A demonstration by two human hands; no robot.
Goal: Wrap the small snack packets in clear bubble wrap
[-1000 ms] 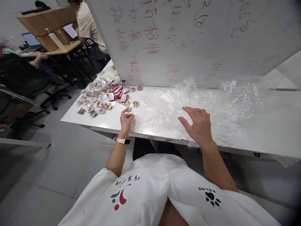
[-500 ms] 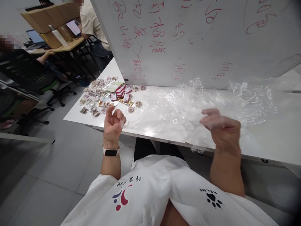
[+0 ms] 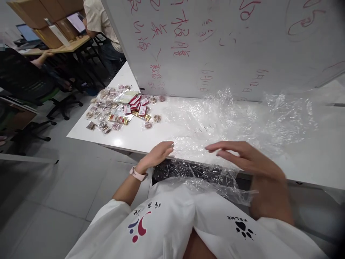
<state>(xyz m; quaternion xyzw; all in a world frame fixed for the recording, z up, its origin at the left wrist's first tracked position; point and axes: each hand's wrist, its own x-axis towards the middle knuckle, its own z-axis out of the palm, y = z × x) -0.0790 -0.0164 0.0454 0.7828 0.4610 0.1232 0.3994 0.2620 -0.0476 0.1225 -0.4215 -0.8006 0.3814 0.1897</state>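
A large crumpled sheet of clear plastic film (image 3: 199, 115) spreads over the white table (image 3: 304, 154). Part of it hangs over the front edge, down against my dark trousers and white shirt. My left hand (image 3: 159, 154) is at the table edge by the film's left side, palm turned inward, fingers stretched out and holding nothing. Over the film's right part, my right hand (image 3: 239, 153) hovers with its thumb and fingers apart and nothing in it. I cannot tell whether either hand touches the film.
Small wrapped snacks (image 3: 101, 111), red-and-white packets (image 3: 134, 104) and a gold sachet (image 3: 118, 119) lie at the table's left. A whiteboard (image 3: 229, 54) with red writing stands along the back. Beyond are an office chair (image 3: 27, 79) and a person (image 3: 102, 25) near a desk.
Both hands have moved inward, the left rightward, the right slightly left, and their curled fingers have straightened. More film now hangs over the front edge toward my body. The view has shifted slightly.
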